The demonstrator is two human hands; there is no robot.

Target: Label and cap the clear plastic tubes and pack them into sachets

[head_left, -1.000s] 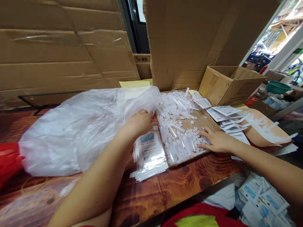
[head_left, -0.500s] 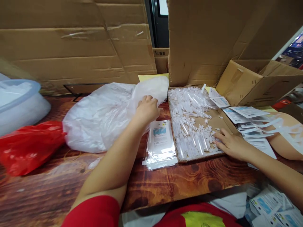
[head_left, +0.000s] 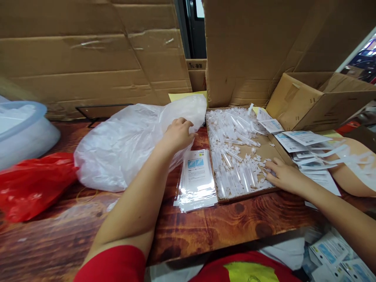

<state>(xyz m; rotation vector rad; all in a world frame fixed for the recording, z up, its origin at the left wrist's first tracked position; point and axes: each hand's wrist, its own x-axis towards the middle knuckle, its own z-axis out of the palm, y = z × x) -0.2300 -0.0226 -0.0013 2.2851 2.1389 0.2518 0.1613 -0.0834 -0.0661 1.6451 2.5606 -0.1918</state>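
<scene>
My left hand [head_left: 179, 135] lies on a crumpled, cloudy clear plastic bag [head_left: 117, 145], its fingers loosely bent and apart over the bag's upper right part. My right hand [head_left: 283, 176] reaches over the right side of a shallow cardboard tray [head_left: 264, 147], with its fingers slightly spread at some small clear plastic pieces [head_left: 256, 164]. I cannot see any piece held in it. Clear plastic tubes [head_left: 235, 178] lie in rows and loose heaps in the tray. Between bag and tray is a stack of printed clear packets [head_left: 197, 180].
Printed cards [head_left: 305, 139] with clear strips lie right of the tray, beside an open cardboard box [head_left: 311, 102]. On the left are a red plastic bag [head_left: 38, 184] and a pale blue-rimmed tub [head_left: 26, 125]. Tall cardboard sheets [head_left: 96, 51] stand behind. More packets [head_left: 331, 250] lie below the table edge.
The view has shifted slightly, moving everything a little left in the picture. My left hand stays on the clear bag, and my right fingers remain at the small pieces.
</scene>
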